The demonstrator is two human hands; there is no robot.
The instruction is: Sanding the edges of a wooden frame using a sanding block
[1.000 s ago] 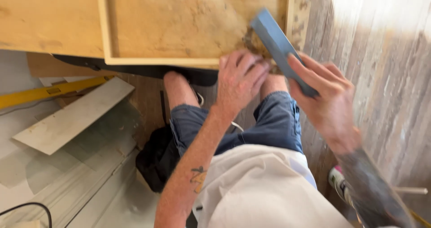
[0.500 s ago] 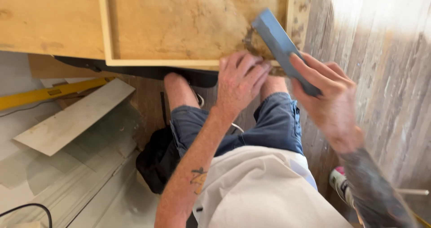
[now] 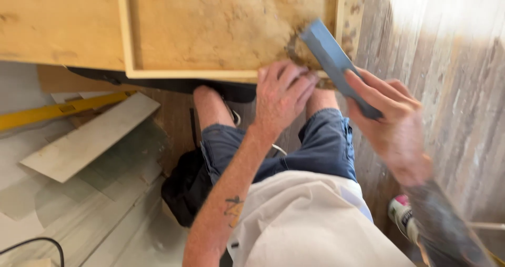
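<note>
One head cam, looking steeply down, close in on both hands at wooden frame [image 3: 226,73]'s edge; legs & floor below.

a: what's along the right of the frame?

b: a wall of weathered grey-brown planks [image 3: 463,114], washed out by bright light at the upper right.

a: and lower left?

b: pale floor [image 3: 79,230], a whitish board [image 3: 89,138] lying slantwise, a yellow level [image 3: 58,110] above it, a black cable [image 3: 37,243] curling in the corner.

a: anything at the bottom right?

b: a tube with a pink cap [image 3: 402,214] beside the wall.
</note>
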